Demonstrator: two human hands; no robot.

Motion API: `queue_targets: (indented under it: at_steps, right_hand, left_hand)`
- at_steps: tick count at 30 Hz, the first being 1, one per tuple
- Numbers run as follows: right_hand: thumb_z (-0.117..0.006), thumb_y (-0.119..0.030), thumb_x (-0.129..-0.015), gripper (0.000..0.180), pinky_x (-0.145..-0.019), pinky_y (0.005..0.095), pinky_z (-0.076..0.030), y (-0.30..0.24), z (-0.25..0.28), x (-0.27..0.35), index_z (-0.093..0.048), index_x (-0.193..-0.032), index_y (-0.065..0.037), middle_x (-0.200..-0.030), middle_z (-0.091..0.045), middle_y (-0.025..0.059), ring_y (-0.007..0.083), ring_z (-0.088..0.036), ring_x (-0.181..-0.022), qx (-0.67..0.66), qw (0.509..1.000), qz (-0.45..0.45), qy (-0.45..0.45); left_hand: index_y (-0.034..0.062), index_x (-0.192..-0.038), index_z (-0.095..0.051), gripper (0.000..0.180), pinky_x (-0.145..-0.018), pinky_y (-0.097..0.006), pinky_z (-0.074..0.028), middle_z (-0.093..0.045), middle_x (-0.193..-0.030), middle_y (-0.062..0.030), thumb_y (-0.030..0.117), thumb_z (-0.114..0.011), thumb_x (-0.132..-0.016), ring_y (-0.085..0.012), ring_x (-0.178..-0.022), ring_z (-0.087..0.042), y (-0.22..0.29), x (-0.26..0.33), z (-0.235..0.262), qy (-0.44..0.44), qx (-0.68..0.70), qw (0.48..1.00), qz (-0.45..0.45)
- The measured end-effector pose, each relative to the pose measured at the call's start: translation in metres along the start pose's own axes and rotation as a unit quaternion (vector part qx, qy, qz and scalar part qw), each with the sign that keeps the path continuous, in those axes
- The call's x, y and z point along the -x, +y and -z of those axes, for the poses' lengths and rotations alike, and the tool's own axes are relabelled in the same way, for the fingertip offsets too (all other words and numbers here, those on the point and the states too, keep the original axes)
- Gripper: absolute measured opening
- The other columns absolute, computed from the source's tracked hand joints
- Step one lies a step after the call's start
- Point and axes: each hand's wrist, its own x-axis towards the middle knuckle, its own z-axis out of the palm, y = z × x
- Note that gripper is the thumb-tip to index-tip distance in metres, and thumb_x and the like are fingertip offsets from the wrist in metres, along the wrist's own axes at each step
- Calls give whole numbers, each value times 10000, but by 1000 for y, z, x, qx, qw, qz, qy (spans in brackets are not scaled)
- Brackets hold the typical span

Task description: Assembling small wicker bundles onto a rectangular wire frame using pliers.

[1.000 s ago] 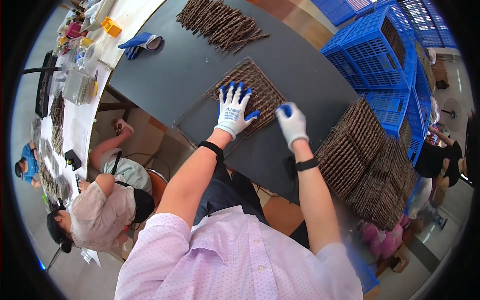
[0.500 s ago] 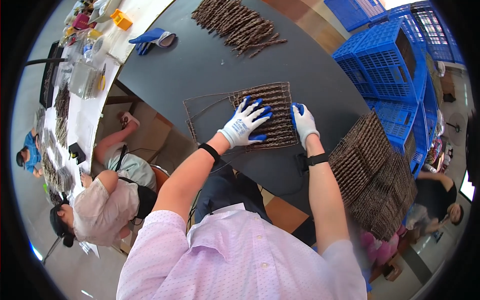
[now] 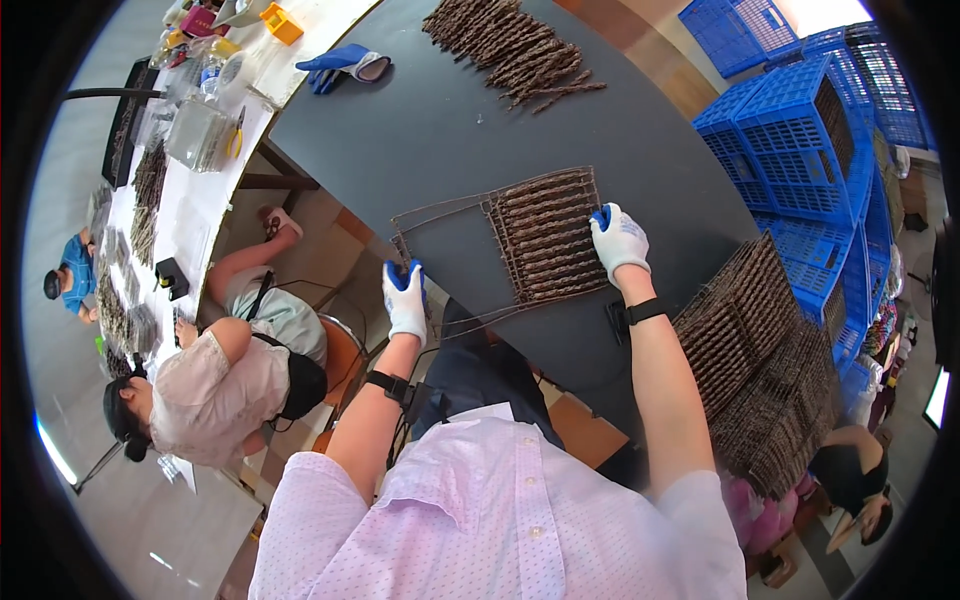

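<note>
A wire rack (image 3: 455, 215) lies on the dark grey table (image 3: 420, 130); its right half carries rows of brown sticks (image 3: 545, 238), its left half is bare wire. My left hand (image 3: 405, 300), in a white glove with blue fingertips, grips the rack's near left corner. My right hand (image 3: 617, 240), gloved the same way, holds the rack's right edge beside the sticks.
A loose pile of brown sticks (image 3: 510, 45) and a pair of blue gloves (image 3: 345, 65) lie at the table's far end. Stacked filled racks (image 3: 760, 350) stand to my right, blue crates (image 3: 800, 130) behind them. A seated person (image 3: 230, 360) works at a white table (image 3: 190, 170) on the left.
My left hand has left the top of the sticks and moved to the rack's near left corner. My right hand stays at the right edge. More of the rack's bare left half shows.
</note>
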Motion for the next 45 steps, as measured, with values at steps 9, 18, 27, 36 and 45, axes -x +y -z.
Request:
queue_targets:
  at_steps: [9, 18, 27, 36, 45]
  right_hand:
    - [-579, -399, -949, 495, -978, 432, -485, 4, -9, 9, -508, -1377, -160, -1295, -598, 125, 314, -592, -1176, 0, 999, 8, 32]
    - [-561, -392, -961, 470, -956, 430, -498, 5, -9, 7, -524, -1371, -166, -1275, -615, 119, 321, -612, -1146, -9, 999, -30, 42]
    - [-517, -421, -973, 501, -953, 445, -491, 4, -13, 8, -510, -1396, -154, -1245, -629, 146, 333, -613, -1137, -13, 998, -49, 21]
    - [-416, -423, -1054, 530, -866, 329, -485, 26, -36, -48, -599, -1231, 42, -1113, -667, 71, 174, -595, -936, -576, 813, -84, -17]
    - [-409, -420, -1026, 506, -914, 450, -475, -62, 1, -100, -661, -1113, 10, -1082, -677, 250, 424, -618, -1061, -366, 917, -42, 152]
  left_hand:
    - [-41, -1494, -287, 838, -1102, -421, -362, -427, -1445, -233, 302, -736, -874, -362, -1335, -424, 39, 23, -22, 34, -54, 985, -160]
    - [-31, -1461, -347, 876, -1175, -543, -189, -384, -1459, -268, 427, -724, -815, -409, -1402, -306, 62, -54, -47, 81, -377, 808, -446]
    - [-27, -1506, -284, 829, -1199, -527, -135, -268, -1556, -275, 381, -655, -887, -442, -1458, -213, 58, 19, -155, -111, -270, 818, -496]
    - [-33, -1511, -275, 744, -1201, -515, -145, -259, -1567, -261, 272, -603, -916, -434, -1458, -226, 52, 15, -153, -135, -210, 827, -504]
    - [-87, -1490, -272, 738, -1205, -517, -138, -247, -1562, -290, 271, -574, -920, -449, -1453, -224, 49, 13, -156, -143, -226, 815, -514]
